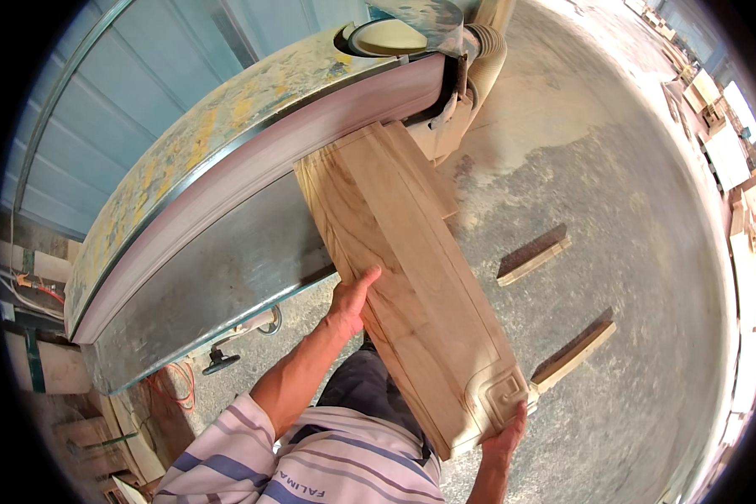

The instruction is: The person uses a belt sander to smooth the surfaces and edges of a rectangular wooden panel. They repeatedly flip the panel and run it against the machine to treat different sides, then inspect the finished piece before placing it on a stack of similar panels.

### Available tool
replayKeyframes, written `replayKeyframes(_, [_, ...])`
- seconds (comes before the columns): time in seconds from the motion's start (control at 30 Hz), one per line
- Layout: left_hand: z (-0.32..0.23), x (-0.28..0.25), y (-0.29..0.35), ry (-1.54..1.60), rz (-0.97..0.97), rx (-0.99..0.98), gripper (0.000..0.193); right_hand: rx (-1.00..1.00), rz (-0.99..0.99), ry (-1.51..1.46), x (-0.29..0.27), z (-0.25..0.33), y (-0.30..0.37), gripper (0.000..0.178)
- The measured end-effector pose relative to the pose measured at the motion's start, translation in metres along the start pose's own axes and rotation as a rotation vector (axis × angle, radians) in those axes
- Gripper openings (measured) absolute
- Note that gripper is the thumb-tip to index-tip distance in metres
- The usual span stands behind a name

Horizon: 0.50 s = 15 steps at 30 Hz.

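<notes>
1. The long rectangular wooden panel (403, 269) lies slantwise across the middle of the view, from 11 o'clock to 5 o'clock.
2. Its face is pale brown; dark, wavy grain streaks the side toward 9 o'clock, while the opposite side is plainer.
3. Fine lines run lengthwise, marking off narrow border bands.
4. At its 5 o'clock end sits a raised carved scroll (504, 396), an angular spiral with a rounded outer contour.
5. The 11 o'clock end meets the belt sander's pinkish sanding belt (252, 189) in view; I cannot tell whether they touch.
6. The left hand (354, 304), at the panel's 8 o'clock edge, grips it, thumb on top; its other fingers are hidden.
7. The right hand (505, 438) grips the 5 o'clock end beside the scroll, its fingers mostly hidden.
8. Two wooden strips (575, 351) lie on the floor toward 3 and 4 o'clock.
</notes>
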<state>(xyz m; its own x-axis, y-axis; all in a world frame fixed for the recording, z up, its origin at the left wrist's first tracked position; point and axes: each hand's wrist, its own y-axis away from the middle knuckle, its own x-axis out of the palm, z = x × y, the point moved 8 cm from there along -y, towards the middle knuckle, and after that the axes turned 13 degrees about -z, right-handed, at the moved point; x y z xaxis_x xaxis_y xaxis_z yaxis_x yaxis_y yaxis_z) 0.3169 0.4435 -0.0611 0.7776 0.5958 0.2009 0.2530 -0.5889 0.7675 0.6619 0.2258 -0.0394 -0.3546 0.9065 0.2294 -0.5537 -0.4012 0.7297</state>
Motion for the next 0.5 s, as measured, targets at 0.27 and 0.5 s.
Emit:
replayKeyframes(0.27, [-0.0035,0.0016,-0.0007,0.005,0.006,-0.017,0.067,-0.034,0.049,0.016,0.0103,-0.0019,0.0007,0.051])
replayKeyframes(0.5, [-0.0058,0.0019,-0.0009,0.023,0.008,0.030,0.069,0.002,0.032,0.019,0.0079,-0.0045,-0.0019,0.054])
